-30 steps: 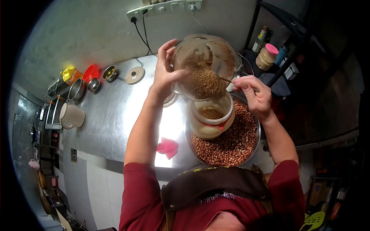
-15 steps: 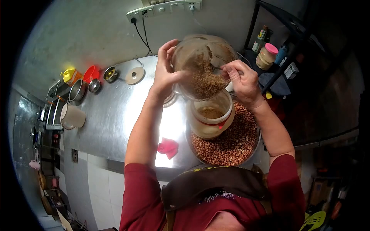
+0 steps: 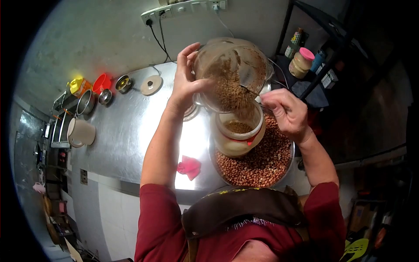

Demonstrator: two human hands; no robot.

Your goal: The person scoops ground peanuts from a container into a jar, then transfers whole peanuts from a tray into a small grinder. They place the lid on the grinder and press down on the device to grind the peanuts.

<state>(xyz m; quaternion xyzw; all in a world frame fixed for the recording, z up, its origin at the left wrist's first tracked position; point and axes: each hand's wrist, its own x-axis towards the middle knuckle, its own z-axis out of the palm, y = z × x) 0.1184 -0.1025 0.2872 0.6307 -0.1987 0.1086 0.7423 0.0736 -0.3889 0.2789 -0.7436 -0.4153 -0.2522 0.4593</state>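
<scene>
My left hand [image 3: 187, 85] grips the left side of a see-through bowl [image 3: 257, 59], which is tilted toward me. Coarse brown grounds [image 3: 231, 92] lie in its lower part, and some drop over the rim. Right below is a wide-mouthed jar [image 3: 229, 146] with a red band and brown grounds inside. My right hand [image 3: 288, 112] is closed on the handle of a spoon [image 3: 249, 91], whose end is in the grounds. The jar stands over a large round tray of reddish peanuts [image 3: 257, 168]; what lies directly under it is hidden.
On the metal table [image 3: 126, 144] are a pink cloth [image 3: 189, 167], a pale round lid [image 3: 151, 85], a cream pitcher [image 3: 81, 132] and metal bowls [image 3: 86, 102]. A dark rack [image 3: 286, 30] on the right holds a pink-lidded jar [image 3: 301, 63].
My right hand has moved right and slightly down with the spoon, turning as it went. Grounds now fall from the bowl's rim into the jar. My left hand and the bowl have barely moved.
</scene>
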